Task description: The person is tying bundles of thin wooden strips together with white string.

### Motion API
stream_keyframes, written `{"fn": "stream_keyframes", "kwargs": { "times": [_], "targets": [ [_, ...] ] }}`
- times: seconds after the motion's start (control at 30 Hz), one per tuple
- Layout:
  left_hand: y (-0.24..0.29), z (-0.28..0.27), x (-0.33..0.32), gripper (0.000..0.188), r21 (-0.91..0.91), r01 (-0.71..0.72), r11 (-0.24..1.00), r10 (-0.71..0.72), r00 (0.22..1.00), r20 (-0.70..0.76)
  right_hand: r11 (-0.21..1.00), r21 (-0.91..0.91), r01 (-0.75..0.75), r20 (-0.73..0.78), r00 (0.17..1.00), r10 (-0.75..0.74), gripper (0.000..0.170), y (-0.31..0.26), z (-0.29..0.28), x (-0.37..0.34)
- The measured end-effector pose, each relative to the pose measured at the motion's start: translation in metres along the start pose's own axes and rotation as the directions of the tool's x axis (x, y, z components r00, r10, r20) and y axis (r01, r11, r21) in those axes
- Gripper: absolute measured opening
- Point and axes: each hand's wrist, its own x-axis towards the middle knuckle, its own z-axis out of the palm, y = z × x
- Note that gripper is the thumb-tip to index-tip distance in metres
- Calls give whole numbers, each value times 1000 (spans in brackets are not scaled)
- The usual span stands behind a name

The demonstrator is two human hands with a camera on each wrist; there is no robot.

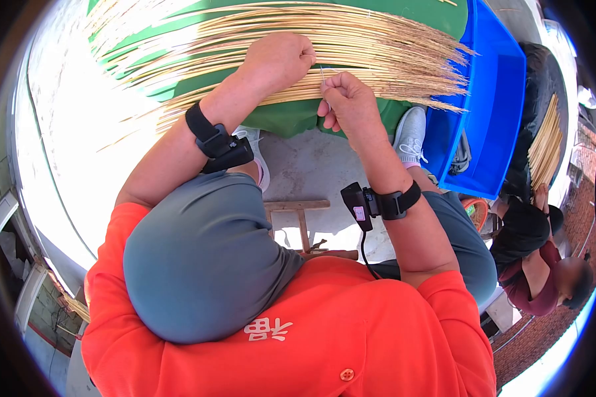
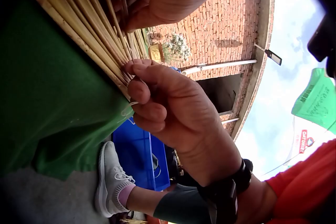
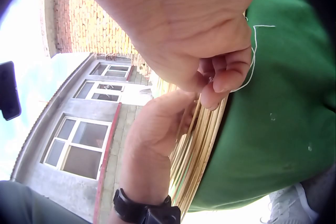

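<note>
Long pale stalks [image 1: 357,33] with feathery brown tips lie side by side over a green cloth [image 1: 291,119]. My left hand [image 1: 278,59] is on the near stalks, its fingers curled round thin ones in the left wrist view. Close to its right, my right hand [image 1: 351,106] pinches a thin white string [image 3: 255,50] between thumb and fingers at the stalks' near edge. The string's loose end trails over the cloth in the right wrist view. Its path between the stalks is hidden by my fingers.
A blue bin [image 1: 487,132] stands at the right, beside my shoe [image 1: 411,132]. Below the hands is a wooden stool frame [image 1: 301,225]. Another person [image 1: 540,264] sits at the far right near a second bundle of stalks [image 1: 545,149].
</note>
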Motion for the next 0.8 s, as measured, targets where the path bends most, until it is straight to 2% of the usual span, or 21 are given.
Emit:
{"fn": "stream_keyframes", "kwargs": {
  "times": [0.13, 0.23, 0.33, 0.43, 0.5, 0.8],
  "targets": [
    [-1, 0, 1, 23, 14, -7, 1000, 7, 1000, -3, 1000, 17, 3, -19, 1000, -3, 8, 3, 1, 0],
    [0, -1, 2, 23, 30, 21, 999, -22, 999, 47, 1000, 10, 5, -13, 1000, -5, 7, 3, 1, 1],
    [-1, 1, 1, 18, -30, 8, 1000, -9, 999, -40, 1000, 19, 15, -8, 1000, -15, 8, 4, 2, 1],
    [-2, 0, 2, 18, -56, -2, 998, 0, 1000, -30, 999, 32, 28, 0, 1000, -28, 9, 6, 1, 1],
    [-2, -3, 3, 22, -11, 23, 1000, -22, 999, 43, 999, 25, 30, -2, 1000, -30, 9, 5, 1, 1],
    [1, -4, 5, 23, 31, 49, 998, -51, 996, 75, 1000, 13, 18, -9, 1000, -18, 8, 4, 2, 2]
  ]
}}
